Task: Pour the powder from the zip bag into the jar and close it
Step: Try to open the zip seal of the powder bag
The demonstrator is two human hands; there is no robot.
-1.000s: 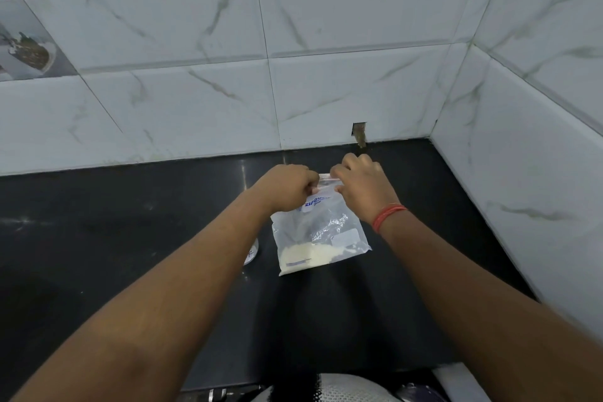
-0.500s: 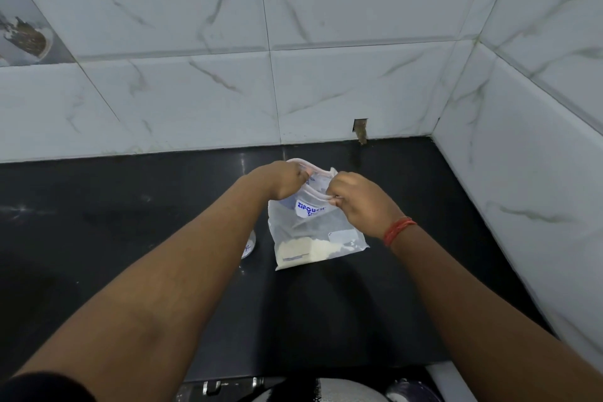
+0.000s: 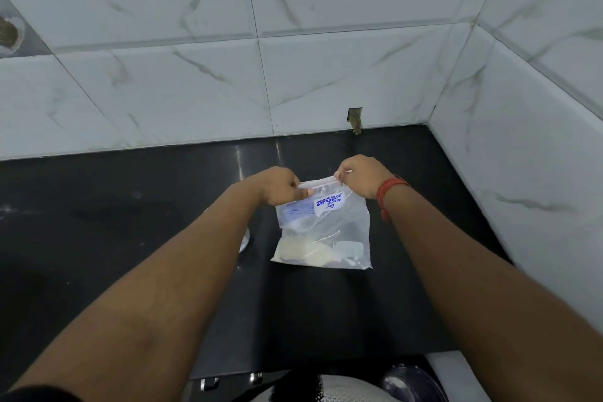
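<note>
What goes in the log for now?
left hand: pinching zip bag top | right hand: pinching top | powder: inside bag | counter: under bag

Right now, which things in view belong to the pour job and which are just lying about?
Job:
zip bag, top edge pinched by left hand and right hand
powder at the bag's bottom

Lying about:
round object mostly hidden behind left forearm
black counter

Zip bag (image 3: pixel 326 225) between both hands
</note>
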